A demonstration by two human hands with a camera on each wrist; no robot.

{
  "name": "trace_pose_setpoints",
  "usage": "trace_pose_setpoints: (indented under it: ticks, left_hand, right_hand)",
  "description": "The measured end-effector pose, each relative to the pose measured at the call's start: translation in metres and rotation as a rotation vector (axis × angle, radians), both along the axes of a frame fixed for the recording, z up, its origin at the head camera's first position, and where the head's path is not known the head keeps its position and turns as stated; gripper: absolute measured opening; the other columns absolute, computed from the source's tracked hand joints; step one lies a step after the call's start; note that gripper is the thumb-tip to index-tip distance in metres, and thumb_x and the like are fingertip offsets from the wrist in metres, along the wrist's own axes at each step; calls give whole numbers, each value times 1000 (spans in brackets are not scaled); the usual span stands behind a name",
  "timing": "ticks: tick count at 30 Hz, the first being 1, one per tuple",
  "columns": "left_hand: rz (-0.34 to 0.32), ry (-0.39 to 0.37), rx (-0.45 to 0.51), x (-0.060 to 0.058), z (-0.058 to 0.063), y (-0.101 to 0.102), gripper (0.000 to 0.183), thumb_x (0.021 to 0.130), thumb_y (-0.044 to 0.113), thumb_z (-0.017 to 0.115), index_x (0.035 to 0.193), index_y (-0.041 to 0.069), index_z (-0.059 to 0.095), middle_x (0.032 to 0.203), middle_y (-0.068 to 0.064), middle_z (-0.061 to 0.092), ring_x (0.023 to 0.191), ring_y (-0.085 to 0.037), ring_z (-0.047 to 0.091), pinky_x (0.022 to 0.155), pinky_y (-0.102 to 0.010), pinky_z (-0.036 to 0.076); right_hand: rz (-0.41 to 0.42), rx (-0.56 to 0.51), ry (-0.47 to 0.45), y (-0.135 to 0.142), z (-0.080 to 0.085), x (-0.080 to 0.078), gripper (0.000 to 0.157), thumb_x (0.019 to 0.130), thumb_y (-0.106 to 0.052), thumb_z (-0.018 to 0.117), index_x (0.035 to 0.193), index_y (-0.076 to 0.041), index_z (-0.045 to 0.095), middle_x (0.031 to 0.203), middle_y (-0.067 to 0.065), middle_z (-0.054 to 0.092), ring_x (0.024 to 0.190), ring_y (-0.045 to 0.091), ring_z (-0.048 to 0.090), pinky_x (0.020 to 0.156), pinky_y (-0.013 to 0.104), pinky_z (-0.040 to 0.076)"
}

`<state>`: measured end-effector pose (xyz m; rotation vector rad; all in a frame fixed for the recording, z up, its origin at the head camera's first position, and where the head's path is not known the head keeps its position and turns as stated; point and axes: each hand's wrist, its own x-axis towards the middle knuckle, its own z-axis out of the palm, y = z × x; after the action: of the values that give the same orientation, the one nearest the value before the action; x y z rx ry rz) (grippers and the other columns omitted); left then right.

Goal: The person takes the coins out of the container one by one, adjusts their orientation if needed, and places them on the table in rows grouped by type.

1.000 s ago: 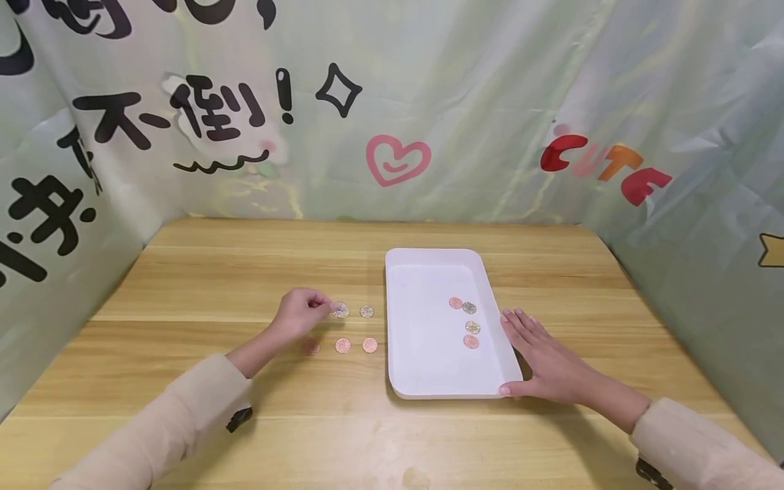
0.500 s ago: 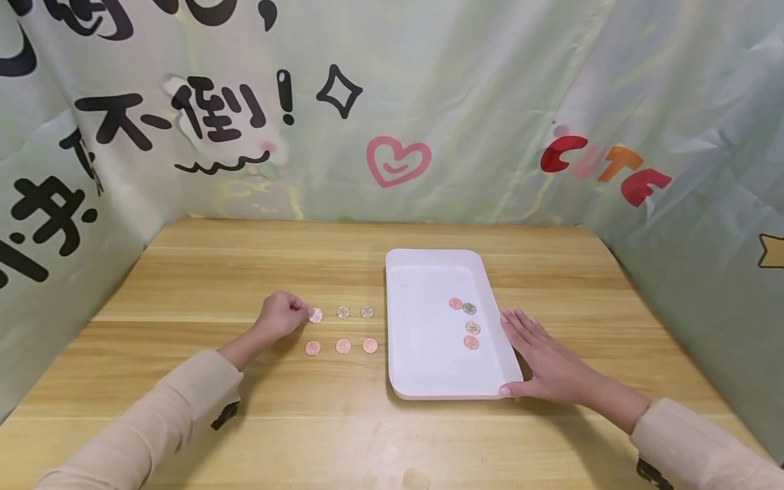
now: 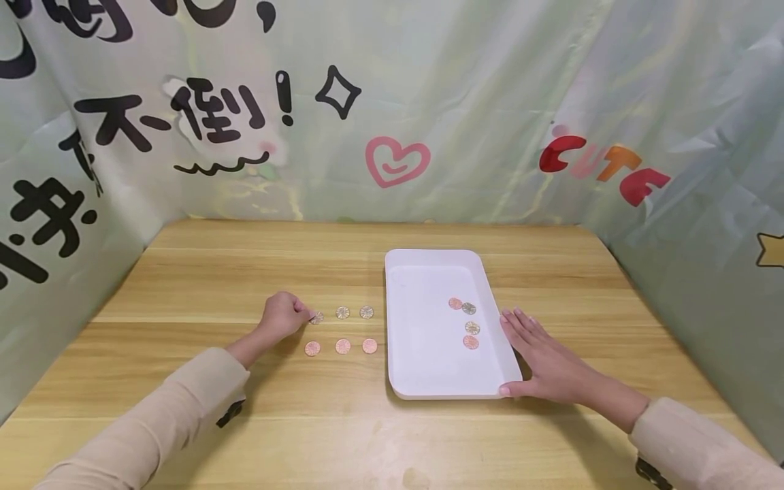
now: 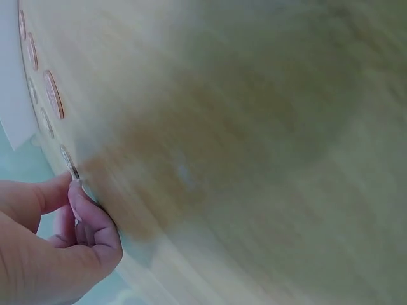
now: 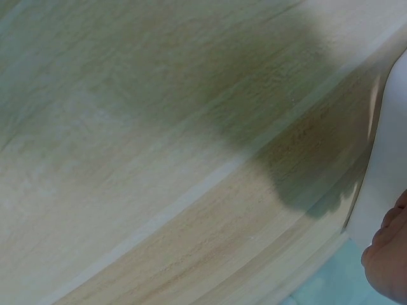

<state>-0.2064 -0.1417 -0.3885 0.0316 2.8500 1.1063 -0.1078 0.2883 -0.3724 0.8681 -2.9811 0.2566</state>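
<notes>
My left hand (image 3: 283,317) pinches a silvery coin (image 3: 316,318) between thumb and forefinger, at the left end of the far row on the table. In the left wrist view the coin (image 4: 68,161) shows edge-on at the fingertips. To its right lie two gold-silver coins, a middle one (image 3: 342,312) and one (image 3: 366,312) nearer the tray. A nearer row has three copper-coloured coins, left (image 3: 312,348), middle (image 3: 343,346) and right (image 3: 370,346). My right hand (image 3: 551,361) rests with straight fingers against the right side of the white tray (image 3: 422,378).
Inside the tray, towards its right side, lie several coins, among them a copper-coloured one (image 3: 470,342) and a gold one (image 3: 472,328). The wooden table (image 3: 245,252) meets a printed cloth backdrop (image 3: 478,136) behind and on both sides.
My left hand has carried the coin left, from over the middle coin to the far row's left end. There the coin has tilted and lowered slightly. My right hand and the tray have stayed put.
</notes>
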Motion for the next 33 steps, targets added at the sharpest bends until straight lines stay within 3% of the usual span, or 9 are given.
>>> trace_pose_setpoints:
  ticks: [5,10,16,21,33]
  left_hand:
    - [10,25,-1,1,2,3,13,83,3,63,73,-5,64,79,-19,68,59,-12,49,49,-19,38]
    - [-7,141,52,0,9,10,13,85,4,62,77,-7,63,73,-18,65,55,-10,47,48,-17,38]
    - [-28,246,172,-1,17,28,14,86,9,64,86,-6,65,76,-15,63,64,-13,50,56,-16,41]
    - [-40,253,228,0,22,46,14,85,11,66,86,-3,66,77,-14,64,66,-14,51,58,-17,41]
    - [-119,261,357,7,27,89,12,82,9,69,84,-2,67,74,-13,65,64,-9,50,57,-15,42]
  right_hand:
    - [5,9,19,0,0,-1,105,75,-63,62,142,9,22,146,31,26,144,29,7,105,8,-16]
    - [-5,8,-1,0,1,-2,106,75,-61,63,142,9,22,147,31,25,144,31,8,105,8,-16]
    - [-4,1,-5,0,0,-1,106,75,-62,62,142,9,21,146,31,25,145,28,4,104,7,-17]
    - [6,-5,15,1,-1,0,106,75,-63,62,142,9,22,145,32,27,145,28,6,104,7,-16]
    - [-24,10,-32,0,0,-2,106,75,-61,63,142,9,22,148,30,23,142,36,12,103,6,-17]
